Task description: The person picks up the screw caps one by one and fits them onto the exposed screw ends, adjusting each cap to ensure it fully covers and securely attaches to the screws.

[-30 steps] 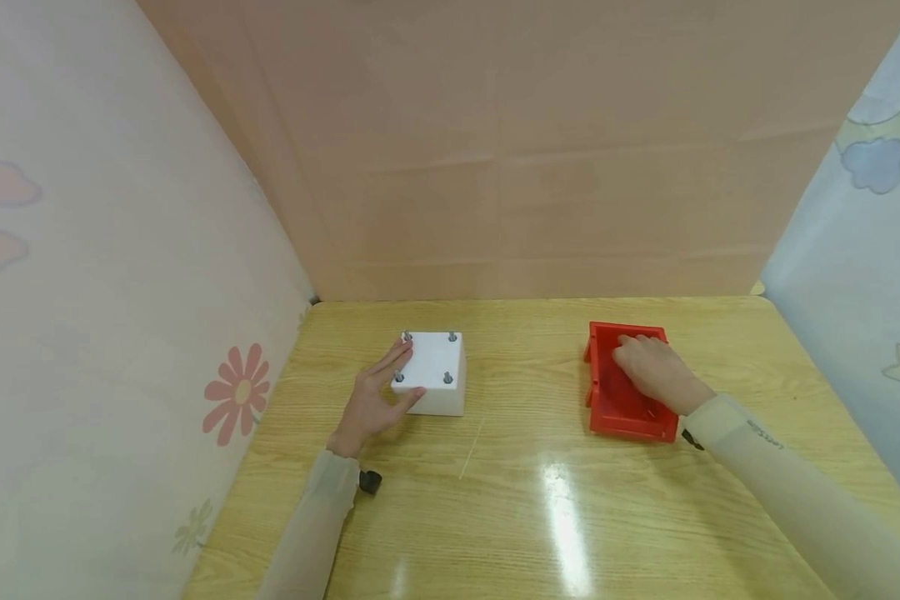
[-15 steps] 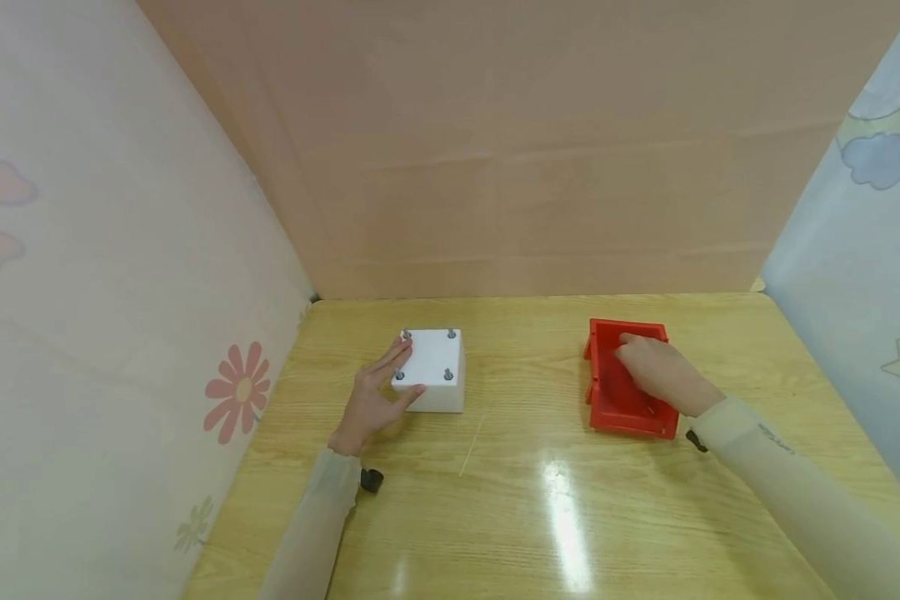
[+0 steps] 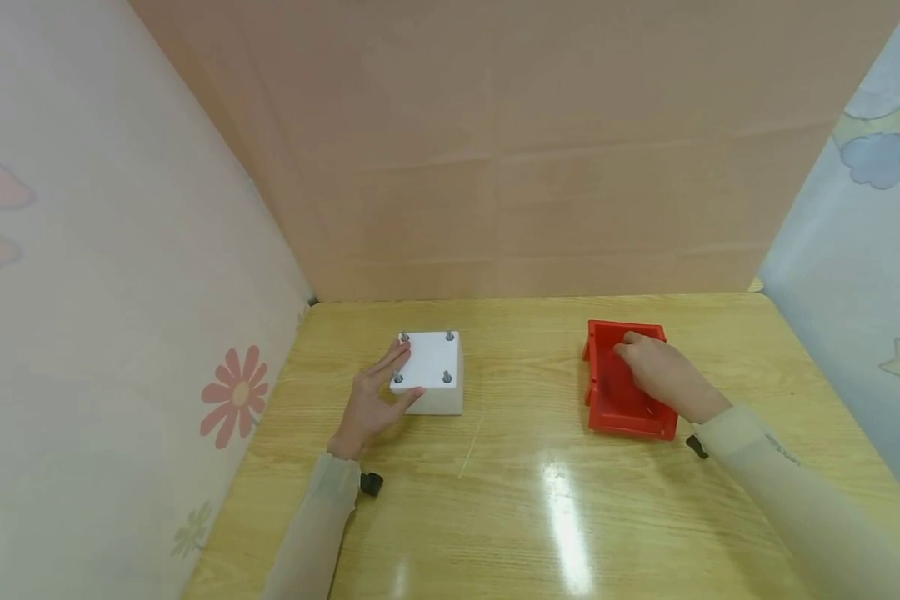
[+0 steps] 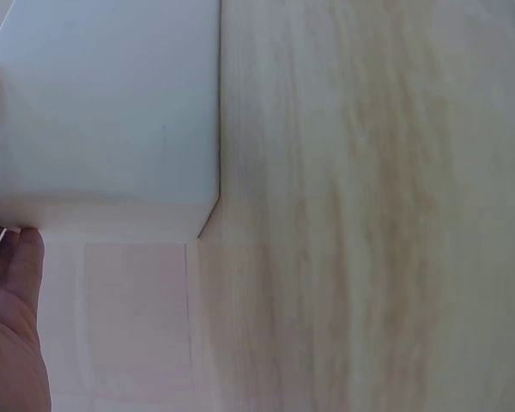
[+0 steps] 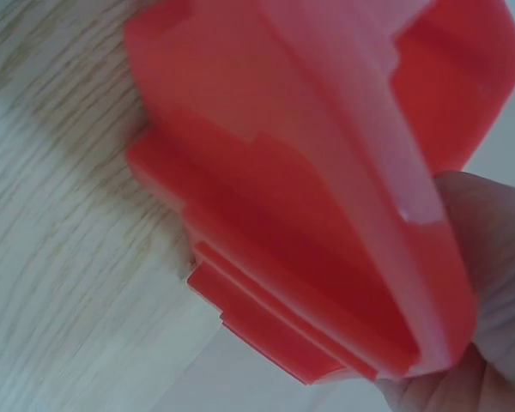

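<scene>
On the left of the table stands a white block (image 3: 431,354) with several upright metal bolts (image 3: 447,377) at its top corners. My left hand (image 3: 371,408) holds its near-left corner, thumb at the front top edge and fingers along the left side. In the left wrist view, fingertips overlap the sides of the white block (image 4: 112,112). To the right, my right hand (image 3: 663,375) reaches into a red plastic bin (image 3: 630,427), its fingers bent downward. The right wrist view shows the outside of the red bin (image 5: 240,112), which hides the fingertips; I cannot tell what they hold.
The wood-grain table (image 3: 495,517) spans between patterned side walls, with a brown sheet (image 3: 532,167) hanging behind it. A small dark slender piece (image 3: 651,409) lies in the bin near the right hand. A thin pale strip (image 3: 471,450) lies between the block and bin.
My right hand has shifted slightly within the red bin, its wrist moving a little to the right. My left hand stays on the white block.
</scene>
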A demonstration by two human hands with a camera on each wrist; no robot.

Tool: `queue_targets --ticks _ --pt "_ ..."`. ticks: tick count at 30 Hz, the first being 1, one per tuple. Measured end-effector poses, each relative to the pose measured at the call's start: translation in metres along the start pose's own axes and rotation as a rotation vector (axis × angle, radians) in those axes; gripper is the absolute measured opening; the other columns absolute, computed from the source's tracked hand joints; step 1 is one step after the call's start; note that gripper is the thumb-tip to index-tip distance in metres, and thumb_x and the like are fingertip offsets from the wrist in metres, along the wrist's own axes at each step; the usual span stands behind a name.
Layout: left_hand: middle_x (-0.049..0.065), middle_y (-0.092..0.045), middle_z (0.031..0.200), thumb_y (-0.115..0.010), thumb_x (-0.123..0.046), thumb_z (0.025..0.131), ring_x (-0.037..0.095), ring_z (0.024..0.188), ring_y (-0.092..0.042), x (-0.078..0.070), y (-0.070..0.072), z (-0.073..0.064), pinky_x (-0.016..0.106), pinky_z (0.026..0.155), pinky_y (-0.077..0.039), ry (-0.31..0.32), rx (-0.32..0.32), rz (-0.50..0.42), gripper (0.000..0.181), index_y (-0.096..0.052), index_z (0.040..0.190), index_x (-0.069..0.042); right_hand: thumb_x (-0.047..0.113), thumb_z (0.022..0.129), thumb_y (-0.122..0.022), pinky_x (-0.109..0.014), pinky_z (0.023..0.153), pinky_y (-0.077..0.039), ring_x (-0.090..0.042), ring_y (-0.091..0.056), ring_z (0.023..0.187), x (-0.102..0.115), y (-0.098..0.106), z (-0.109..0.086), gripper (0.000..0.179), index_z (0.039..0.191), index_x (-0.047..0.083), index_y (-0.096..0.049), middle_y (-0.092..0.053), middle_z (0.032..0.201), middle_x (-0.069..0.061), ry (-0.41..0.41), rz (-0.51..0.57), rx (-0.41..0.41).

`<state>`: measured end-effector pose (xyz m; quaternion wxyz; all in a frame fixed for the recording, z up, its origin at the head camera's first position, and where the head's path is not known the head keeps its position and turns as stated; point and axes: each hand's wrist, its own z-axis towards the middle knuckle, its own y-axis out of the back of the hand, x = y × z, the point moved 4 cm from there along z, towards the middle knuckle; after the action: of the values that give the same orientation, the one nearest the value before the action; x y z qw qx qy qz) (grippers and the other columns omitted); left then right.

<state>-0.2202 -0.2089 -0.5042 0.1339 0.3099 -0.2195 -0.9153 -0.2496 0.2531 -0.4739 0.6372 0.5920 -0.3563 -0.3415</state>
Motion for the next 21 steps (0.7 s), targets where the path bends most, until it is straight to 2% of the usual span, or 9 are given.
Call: queue_targets --ticks 3,10,16,21 --pt "0.036 -0.061 0.143 -0.095 0.007 0.066 0.06 0.135 -0.054 0.0 -0.001 0.0 0.033 0.119 -0.045 -0.018 -0.004 0.015 0.073 -0.065 0.133 0.017 -0.013 0.083 -0.078 -0.045 0.072 -0.067 -0.026 -0.063 0.076 0.001 0.0 0.0 0.023 0.104 -0.009 -0.071 -0.066 0.094 -0.019 -0.013 0.018 -0.002" --pt "0.032 -0.061 0.145 -0.093 0.006 0.072 0.055 0.139 -0.053 0.0 0.0 -0.001 0.032 0.121 -0.043 -0.007 0.01 0.038 0.071 -0.064 0.136 0.015 -0.013 0.086 -0.075 -0.044 0.072 -0.067 -0.026 -0.064 0.076 0.005 0.004 0.001 0.019 0.104 -0.01 -0.072 -0.065 0.091 -0.018 -0.011 0.044 -0.02" --pt "0.03 -0.06 0.148 -0.092 0.004 0.075 0.052 0.142 -0.052 0.001 0.0 -0.003 0.028 0.121 -0.042 0.032 0.02 0.03 0.071 -0.063 0.139 0.012 -0.012 0.087 -0.075 -0.05 0.079 -0.067 -0.037 -0.072 0.089 0.003 0.011 0.002 0.02 0.107 -0.01 -0.074 -0.07 0.101 -0.022 0.0 0.152 -0.074" --pt "0.027 -0.059 0.15 -0.092 0.001 0.078 0.049 0.145 -0.051 0.0 0.0 -0.002 0.027 0.122 -0.041 0.058 0.035 0.029 0.07 -0.063 0.141 0.01 -0.011 0.089 -0.075 -0.052 0.081 -0.067 -0.037 -0.072 0.091 0.003 0.015 0.004 0.018 0.107 -0.009 -0.074 -0.071 0.101 -0.02 0.012 0.196 -0.101"
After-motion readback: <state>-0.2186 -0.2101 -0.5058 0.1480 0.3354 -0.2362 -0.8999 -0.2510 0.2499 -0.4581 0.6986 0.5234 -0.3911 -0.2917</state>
